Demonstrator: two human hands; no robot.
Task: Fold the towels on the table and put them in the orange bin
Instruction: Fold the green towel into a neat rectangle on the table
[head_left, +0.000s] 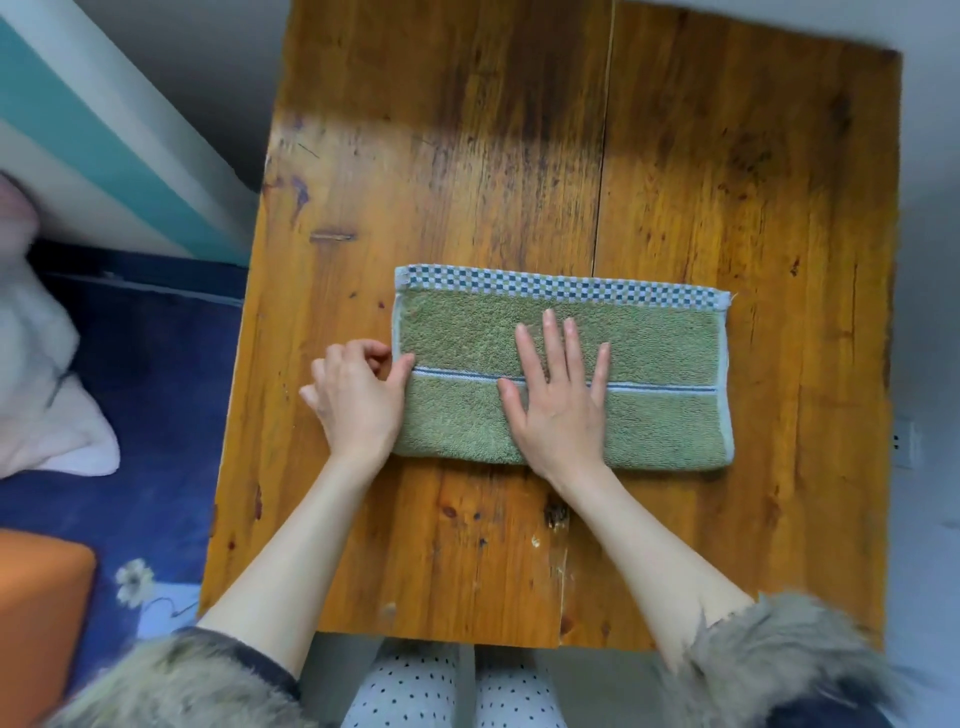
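Note:
A green towel (660, 364) with a checkered blue-and-white border lies folded into a long rectangle on the wooden table (467, 156). My right hand (558, 400) lies flat on the towel's middle, fingers straight and spread, pressing it down. My left hand (358, 400) is at the towel's left end, with the thumb on top of the edge and the fingers curled at it, pinching that end. A corner of the orange bin (36, 623) shows at the lower left, beside the table.
To the left of the table is a bed with a dark blue cover (156, 389), and a white and pink cloth (41, 405) lies on it. The table's far half is bare wood. My knees sit under the near edge.

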